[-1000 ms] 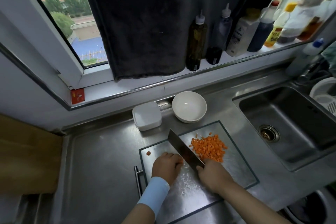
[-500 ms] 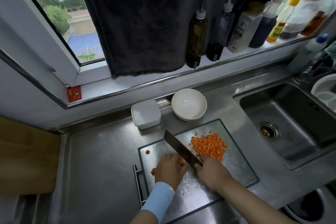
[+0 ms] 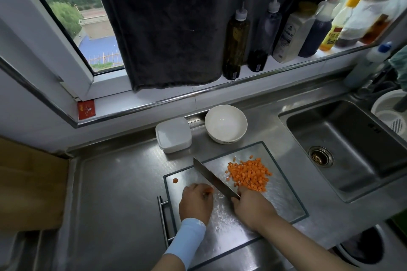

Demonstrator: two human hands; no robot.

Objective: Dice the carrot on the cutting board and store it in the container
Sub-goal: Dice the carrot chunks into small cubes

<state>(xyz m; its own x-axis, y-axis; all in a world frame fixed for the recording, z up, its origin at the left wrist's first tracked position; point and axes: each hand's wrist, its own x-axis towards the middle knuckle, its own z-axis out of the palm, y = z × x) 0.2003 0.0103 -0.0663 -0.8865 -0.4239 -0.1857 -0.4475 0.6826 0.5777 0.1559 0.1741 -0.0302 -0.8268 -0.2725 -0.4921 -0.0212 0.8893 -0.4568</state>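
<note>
With the left hand (image 3: pixel 195 203) pinching the last carrot bit (image 3: pixel 209 190), curl those fingers clear while the right hand (image 3: pixel 253 209), wrapped around the knife (image 3: pixel 214 178), chops.

A wide stretch of bare steel surface (image 3: pixel 114 193) lies open at nine o'clock of the cutting board (image 3: pixel 284 202). At twelve o'clock, a lidded container (image 3: pixel 173 134) and a white bowl (image 3: pixel 225 123) stand side by side, just apart, hemming the board's far edge. The cleaver (image 3: pixel 214 179) slants across the board between the diced carrot (image 3: pixel 250 175) and the left hand (image 3: pixel 196 202). The sink (image 3: pixel 352 138) drops away at three o'clock.
</note>
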